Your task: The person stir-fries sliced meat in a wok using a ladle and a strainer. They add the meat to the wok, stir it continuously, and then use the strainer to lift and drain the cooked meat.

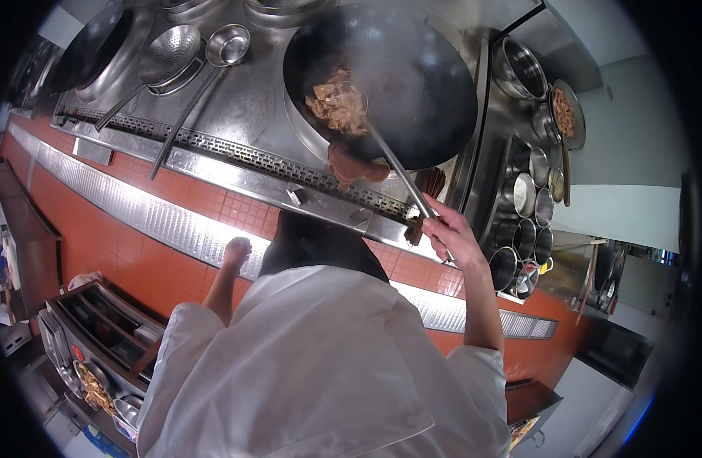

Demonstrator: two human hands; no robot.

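My right hand (455, 232) grips the long metal handle of a wok ladle (392, 153). The ladle's bowl lies in a dark wok (425, 109), against a pile of browned sliced meat (338, 106) on the wok's left side. Steam rises and blurs the wok's far part. A brownish cloth (353, 166) is bunched at the wok's near rim. My left hand (238, 251) hangs low at my side, away from the range, its fingers curled and nothing visible in them.
Left on the steel range (236, 114) are a perforated strainer (170, 54), another ladle (227, 46) and a second wok (93, 48). To the right stand several metal canisters (524, 194), a steel bowl (521, 68) and a strainer of meat (564, 111). A counter with drawers (107, 320) is behind me.
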